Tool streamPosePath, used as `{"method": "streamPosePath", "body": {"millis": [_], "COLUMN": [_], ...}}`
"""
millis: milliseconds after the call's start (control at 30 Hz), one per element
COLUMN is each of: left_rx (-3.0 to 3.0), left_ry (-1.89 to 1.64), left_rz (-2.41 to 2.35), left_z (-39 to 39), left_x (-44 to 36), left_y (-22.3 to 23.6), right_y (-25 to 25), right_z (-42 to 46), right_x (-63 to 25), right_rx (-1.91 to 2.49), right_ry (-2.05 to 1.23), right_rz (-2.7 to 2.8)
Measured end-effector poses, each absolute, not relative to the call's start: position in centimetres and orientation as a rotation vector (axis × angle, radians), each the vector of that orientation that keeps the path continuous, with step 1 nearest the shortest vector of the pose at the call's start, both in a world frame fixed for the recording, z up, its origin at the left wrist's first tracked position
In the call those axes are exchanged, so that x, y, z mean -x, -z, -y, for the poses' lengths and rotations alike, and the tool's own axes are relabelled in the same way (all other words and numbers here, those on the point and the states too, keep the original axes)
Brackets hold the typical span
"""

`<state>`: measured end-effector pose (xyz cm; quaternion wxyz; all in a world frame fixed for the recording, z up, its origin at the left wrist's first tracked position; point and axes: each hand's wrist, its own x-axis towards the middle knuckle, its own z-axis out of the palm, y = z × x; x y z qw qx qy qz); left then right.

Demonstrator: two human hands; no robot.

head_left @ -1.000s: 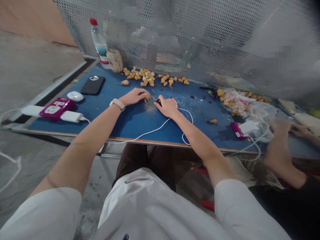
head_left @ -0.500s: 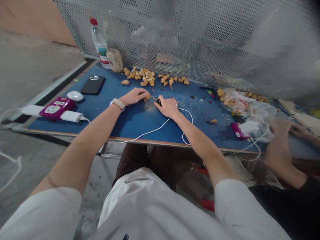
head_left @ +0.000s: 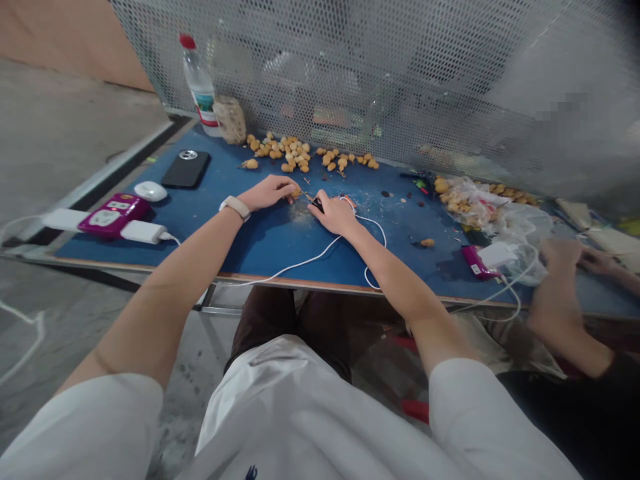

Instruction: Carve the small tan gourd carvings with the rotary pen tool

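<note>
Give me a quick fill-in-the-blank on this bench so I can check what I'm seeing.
The left hand wears a ____ on its wrist. The right hand holds a small ____ object. The plastic bottle has a ____ cap. The black smartphone lies face ____.

Missing words: watch; black; red; down.

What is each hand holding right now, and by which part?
Left hand pinches a small golden lump in its fingertips; right hand grips a small pointed tool by its black handle.
</note>
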<state>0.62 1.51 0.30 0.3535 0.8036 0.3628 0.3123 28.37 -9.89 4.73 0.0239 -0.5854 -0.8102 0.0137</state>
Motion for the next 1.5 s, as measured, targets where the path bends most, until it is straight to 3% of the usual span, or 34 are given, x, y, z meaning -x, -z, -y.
{"method": "streamPosePath", "body": {"millis": [1500], "left_rx": [-2.095], "left_ry": [-0.812], "left_rz": [-1.007], "left_z": [-1.48], "left_x": [-0.82], "left_y": [-0.42], "right_y": [-4.52], "right_z": [9.69], "right_x": [-28.49], "right_rx": [1.766], "right_ry": [-0.061], "right_rz": [2.499]}}
